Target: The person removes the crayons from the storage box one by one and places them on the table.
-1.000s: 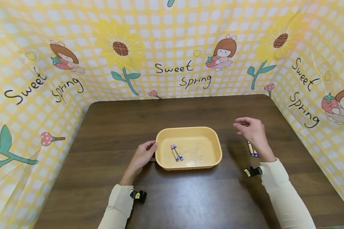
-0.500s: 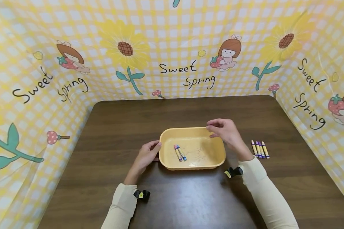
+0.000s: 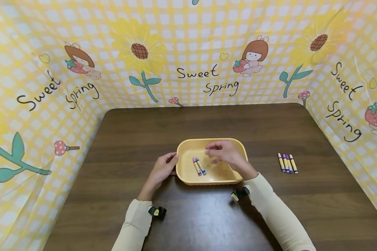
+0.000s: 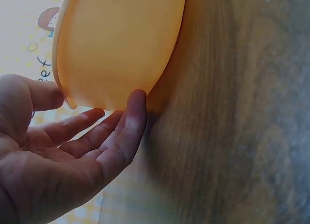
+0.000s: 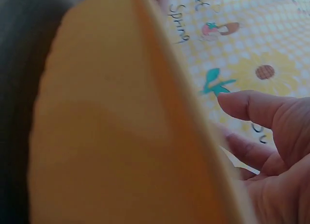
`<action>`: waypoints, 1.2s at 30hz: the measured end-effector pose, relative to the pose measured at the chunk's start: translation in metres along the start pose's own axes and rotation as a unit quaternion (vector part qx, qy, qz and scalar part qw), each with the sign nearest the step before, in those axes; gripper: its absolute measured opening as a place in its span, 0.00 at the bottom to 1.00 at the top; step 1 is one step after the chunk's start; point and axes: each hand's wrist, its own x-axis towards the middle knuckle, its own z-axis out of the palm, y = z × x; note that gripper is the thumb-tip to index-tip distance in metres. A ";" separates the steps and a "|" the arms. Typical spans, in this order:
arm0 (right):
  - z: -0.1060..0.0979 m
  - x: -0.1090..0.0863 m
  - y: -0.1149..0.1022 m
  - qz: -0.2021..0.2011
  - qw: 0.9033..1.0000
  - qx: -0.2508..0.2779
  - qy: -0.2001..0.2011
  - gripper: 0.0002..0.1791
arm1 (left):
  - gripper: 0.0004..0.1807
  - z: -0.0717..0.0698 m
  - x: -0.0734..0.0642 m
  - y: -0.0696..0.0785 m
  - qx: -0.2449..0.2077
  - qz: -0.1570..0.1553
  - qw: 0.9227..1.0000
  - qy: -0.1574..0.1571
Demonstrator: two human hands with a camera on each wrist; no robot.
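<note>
A yellow plastic tub (image 3: pixel 188 146) stands on the table. In it a pink crayon (image 3: pixel 196 167) and a blue crayon (image 3: pixel 201 166) lie side by side, left of its middle. My left hand (image 3: pixel 160 170) grips the tub's left end. In the left wrist view the thumb is at the rim and the fingers (image 4: pixel 135 120) press the outer wall. My right hand (image 3: pixel 224 153) hovers over the tub's right half, to the right of the two crayons, fingers loosely bent and holding nothing. The right wrist view shows its thumb (image 5: pixel 247 105) apart from the fingers beyond the tub's rim.
Several crayons (image 3: pixel 287 164) in yellow wrappers lie in a row on the brown wooden table (image 3: pixel 317 202), right of the tub. A yellow checked cloth (image 3: pixel 201 45) with printed flowers walls in the back and sides.
My right hand has moved left, from above the crayons on the table to over the tub. My left hand has kept its hold on the tub. The head view has shifted slightly.
</note>
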 end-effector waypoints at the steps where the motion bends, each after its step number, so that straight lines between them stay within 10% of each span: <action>1: 0.003 0.001 0.002 0.005 1.000 0.001 -0.006 0.20 | 0.25 0.001 0.000 0.000 -0.003 0.000 1.000 -0.001; 14: 0.029 0.010 0.023 0.032 0.990 -0.139 -0.001 0.14 | 0.24 0.003 -0.003 -0.004 -0.040 0.023 0.999 -0.002; 23: 0.045 0.013 0.023 -0.044 0.946 -0.320 0.035 0.10 | 0.25 -0.001 -0.006 -0.001 -0.035 0.027 0.999 0.011; 36: 0.048 0.010 0.024 -0.058 0.937 -0.340 0.049 0.06 | 0.26 0.002 -0.005 -0.002 -0.020 0.020 1.000 0.010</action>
